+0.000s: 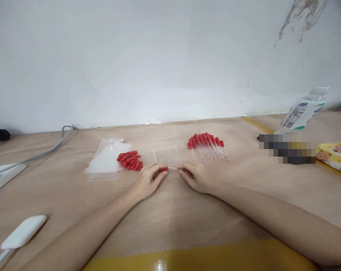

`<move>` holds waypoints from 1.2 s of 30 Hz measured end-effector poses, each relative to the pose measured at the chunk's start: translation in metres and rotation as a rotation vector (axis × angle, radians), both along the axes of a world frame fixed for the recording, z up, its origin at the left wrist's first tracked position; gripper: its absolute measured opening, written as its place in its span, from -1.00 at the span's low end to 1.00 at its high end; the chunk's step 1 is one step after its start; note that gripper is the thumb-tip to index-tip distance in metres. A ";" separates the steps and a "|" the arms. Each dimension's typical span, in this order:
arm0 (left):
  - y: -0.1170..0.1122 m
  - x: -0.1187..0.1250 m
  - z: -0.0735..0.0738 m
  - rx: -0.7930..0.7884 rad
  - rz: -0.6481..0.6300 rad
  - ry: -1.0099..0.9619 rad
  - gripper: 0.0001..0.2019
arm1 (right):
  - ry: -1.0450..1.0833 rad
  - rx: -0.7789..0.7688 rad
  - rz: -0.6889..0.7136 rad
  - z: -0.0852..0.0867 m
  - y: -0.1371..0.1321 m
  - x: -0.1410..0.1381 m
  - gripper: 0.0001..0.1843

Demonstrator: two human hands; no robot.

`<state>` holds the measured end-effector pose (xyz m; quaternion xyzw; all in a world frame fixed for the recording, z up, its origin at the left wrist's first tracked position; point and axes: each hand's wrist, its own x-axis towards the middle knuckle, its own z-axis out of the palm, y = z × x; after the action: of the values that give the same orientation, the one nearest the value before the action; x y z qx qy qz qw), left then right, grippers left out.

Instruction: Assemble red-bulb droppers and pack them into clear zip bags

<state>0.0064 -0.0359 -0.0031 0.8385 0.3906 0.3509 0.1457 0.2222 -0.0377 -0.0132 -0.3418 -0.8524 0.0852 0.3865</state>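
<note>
My left hand (148, 181) pinches a red rubber bulb (164, 169) at the middle of the wooden table (170, 210). My right hand (195, 176) pinches the clear glass tube (173, 168) that joins that bulb. Just beyond my hands lies a row of bare glass tubes (160, 155). A pile of loose red bulbs (130, 160) sits to their left. A fan of finished droppers with red bulbs (207, 146) lies to the right.
A stack of clear plastic bags (106, 162) lies left of the bulbs. A water bottle (302, 111) stands at the right, with a yellow printed pack (335, 156) near it. A grey cable (46, 150), a white power strip (3, 175) and a white oblong object (23, 231) occupy the left.
</note>
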 end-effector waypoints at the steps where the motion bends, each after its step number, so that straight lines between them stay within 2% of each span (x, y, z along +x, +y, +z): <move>1: 0.000 0.000 0.001 0.008 0.000 0.004 -0.86 | -0.001 -0.012 0.007 0.000 0.000 0.000 -0.79; 8: 0.003 -0.001 -0.002 -0.086 -0.024 0.005 -0.84 | 0.018 -0.098 0.100 0.003 0.001 -0.002 -0.78; 14: 0.001 -0.001 -0.003 -0.061 -0.064 0.027 -0.84 | -0.086 -0.175 0.163 0.011 0.009 0.004 -0.77; 16: 0.000 0.000 -0.002 -0.048 -0.058 0.063 -0.83 | -0.150 -0.127 0.148 0.012 0.010 0.004 -0.77; 20: 0.000 0.001 -0.001 -0.035 -0.002 0.099 -0.81 | -0.334 0.157 0.007 0.006 0.006 0.000 -0.71; 22: 0.000 0.000 -0.001 -0.042 0.006 0.086 -0.82 | -0.356 0.239 -0.033 0.001 0.003 -0.001 -0.69; 29: -0.004 -0.002 -0.001 -0.076 -0.020 0.039 -0.82 | -0.129 0.093 0.025 -0.006 0.006 0.005 -0.82; 36: -0.004 -0.001 -0.002 -0.092 -0.039 0.073 -0.81 | -0.144 0.174 0.045 -0.004 0.006 0.000 -0.77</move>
<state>0.0057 -0.0396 -0.0048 0.8506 0.3948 0.2988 0.1769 0.2224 -0.0321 -0.0177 -0.2931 -0.8896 -0.0054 0.3503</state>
